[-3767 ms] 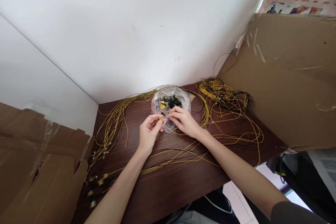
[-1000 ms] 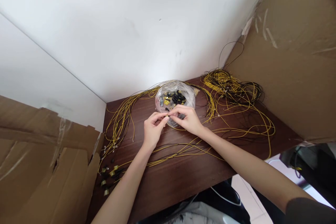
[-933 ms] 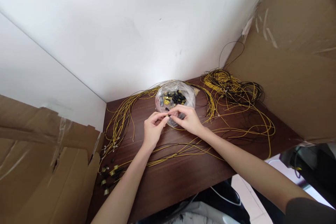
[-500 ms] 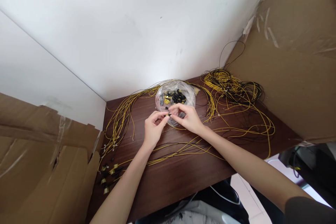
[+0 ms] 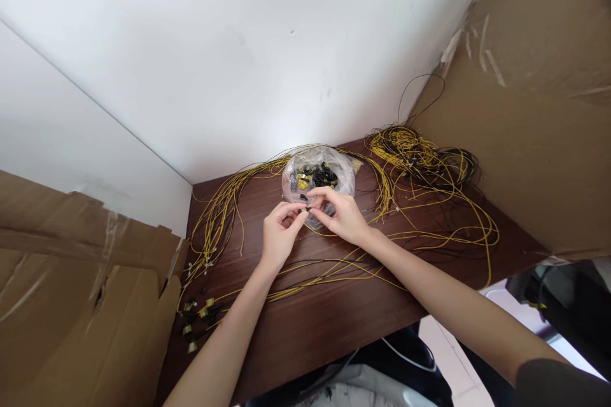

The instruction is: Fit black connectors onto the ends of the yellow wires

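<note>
Both hands meet just in front of a clear plastic bag (image 5: 292, 172) holding black and yellow parts. My left hand (image 5: 281, 229) pinches a small black and yellow piece (image 5: 304, 209) between thumb and fingertips. From the right, my right hand (image 5: 341, 216) has its thumb and fingers closed at the other end of the same piece. Its exact shape is too small to tell. Behind the fingertips, a black part (image 5: 303, 197) lies at the bag's near edge. Yellow and black wires (image 5: 329, 276) run across the brown table below the hands.
Tangled yellow and black wires (image 5: 401, 146) lie at the back right, and a wire bundle (image 5: 222, 210) curves on the left. Black and yellow connectors (image 5: 206, 310) sit at the front left. Cardboard (image 5: 534, 114) stands right, more cardboard (image 5: 81, 305) left, a white wall (image 5: 238, 63) behind.
</note>
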{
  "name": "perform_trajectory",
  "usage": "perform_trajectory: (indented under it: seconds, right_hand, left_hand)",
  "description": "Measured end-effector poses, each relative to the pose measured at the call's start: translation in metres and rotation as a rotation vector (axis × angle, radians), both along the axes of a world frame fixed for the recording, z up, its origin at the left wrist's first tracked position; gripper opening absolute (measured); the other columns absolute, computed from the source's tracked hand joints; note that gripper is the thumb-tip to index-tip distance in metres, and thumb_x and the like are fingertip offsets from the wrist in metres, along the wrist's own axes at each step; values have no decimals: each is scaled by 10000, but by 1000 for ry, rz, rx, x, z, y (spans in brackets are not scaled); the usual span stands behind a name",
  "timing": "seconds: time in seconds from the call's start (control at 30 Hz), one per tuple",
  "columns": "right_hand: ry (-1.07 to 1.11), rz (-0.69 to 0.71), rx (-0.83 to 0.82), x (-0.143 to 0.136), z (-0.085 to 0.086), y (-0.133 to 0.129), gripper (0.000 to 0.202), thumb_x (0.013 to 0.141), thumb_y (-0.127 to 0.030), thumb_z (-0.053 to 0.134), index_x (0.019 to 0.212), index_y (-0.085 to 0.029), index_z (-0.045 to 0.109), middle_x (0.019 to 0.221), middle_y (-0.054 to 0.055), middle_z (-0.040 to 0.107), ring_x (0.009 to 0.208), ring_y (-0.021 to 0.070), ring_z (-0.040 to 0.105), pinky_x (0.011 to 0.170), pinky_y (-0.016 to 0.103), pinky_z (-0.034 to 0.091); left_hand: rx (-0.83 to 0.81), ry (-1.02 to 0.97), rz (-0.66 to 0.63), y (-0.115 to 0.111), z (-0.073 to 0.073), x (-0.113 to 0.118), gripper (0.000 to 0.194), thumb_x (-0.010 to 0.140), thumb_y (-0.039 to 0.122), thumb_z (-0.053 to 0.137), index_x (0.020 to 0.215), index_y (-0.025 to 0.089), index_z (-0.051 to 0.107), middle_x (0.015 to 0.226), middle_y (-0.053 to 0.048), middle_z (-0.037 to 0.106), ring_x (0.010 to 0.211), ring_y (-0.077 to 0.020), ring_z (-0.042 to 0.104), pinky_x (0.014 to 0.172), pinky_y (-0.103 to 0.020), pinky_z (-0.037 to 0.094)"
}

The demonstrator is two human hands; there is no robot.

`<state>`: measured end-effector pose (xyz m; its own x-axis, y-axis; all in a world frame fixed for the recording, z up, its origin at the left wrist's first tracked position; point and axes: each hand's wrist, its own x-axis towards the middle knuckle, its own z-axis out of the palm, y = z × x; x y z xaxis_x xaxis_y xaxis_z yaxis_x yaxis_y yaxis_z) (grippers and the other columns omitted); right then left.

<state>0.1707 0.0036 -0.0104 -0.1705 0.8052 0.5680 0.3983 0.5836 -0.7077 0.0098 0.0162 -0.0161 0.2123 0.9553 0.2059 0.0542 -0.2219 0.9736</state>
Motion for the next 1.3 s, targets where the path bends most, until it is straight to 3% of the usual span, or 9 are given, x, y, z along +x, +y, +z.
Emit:
perform_trajectory:
  seconds: [0.17,0.37,0.7,1.3]
  right_hand:
    - [-67,-30,102,0,-4,0,248,844,-141,522,1086,-198,522,869,36,645,806,156,613,773,300,493]
    - [-122,-35,149,2,-6,1,216,856,-148,511,1065,-196,535,911,55,645,817,163,608,781,315,494]
    - [-57,-18,77,-1,-5,0,228,849,-149,495,1070,-196,531,889,46,621,786,155,584,727,293,488]
    - [-147,-46,55,1,3,-1,112,859,-184,492,907,-180,592,828,48,611,753,161,545,687,290,447]
  left_hand:
    - [1,8,-7,0,0,0,168,738,259,669,867,155,693,797,-32,588,618,-96,507,543,-208,411]
    - [7,28,-11,-1,1,0,171,740,258,667,877,160,696,806,-38,602,601,-94,501,531,-205,403]
    - [-15,0,-15,-2,1,2,182,734,259,674,884,155,671,802,-41,623,609,-97,511,547,-204,409]
    - [5,12,0,-1,-1,2,205,741,264,667,910,149,659,831,-49,635,642,-104,536,569,-206,445]
